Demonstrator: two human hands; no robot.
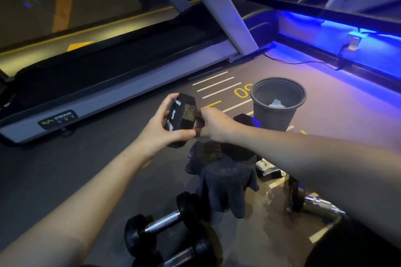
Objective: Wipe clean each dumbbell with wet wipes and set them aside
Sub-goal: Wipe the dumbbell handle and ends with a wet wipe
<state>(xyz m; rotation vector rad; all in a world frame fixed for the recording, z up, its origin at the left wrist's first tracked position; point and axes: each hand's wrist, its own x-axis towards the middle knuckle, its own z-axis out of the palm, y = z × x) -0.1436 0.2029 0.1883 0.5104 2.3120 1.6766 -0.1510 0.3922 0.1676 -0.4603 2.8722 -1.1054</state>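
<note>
Blue-lit gym floor (325, 93) beside a treadmill (112, 84): the left hand (160, 128) grips a hex dumbbell's (181, 119) head; the right hand (213, 124) curls round its far side, grip hidden.

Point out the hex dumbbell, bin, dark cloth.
hex dumbbell (181, 118), head view, on its hexagonal end face.
bin (259, 115), head view, on its outer wall.
dark cloth (225, 182), head view, on its middle fold.
</note>
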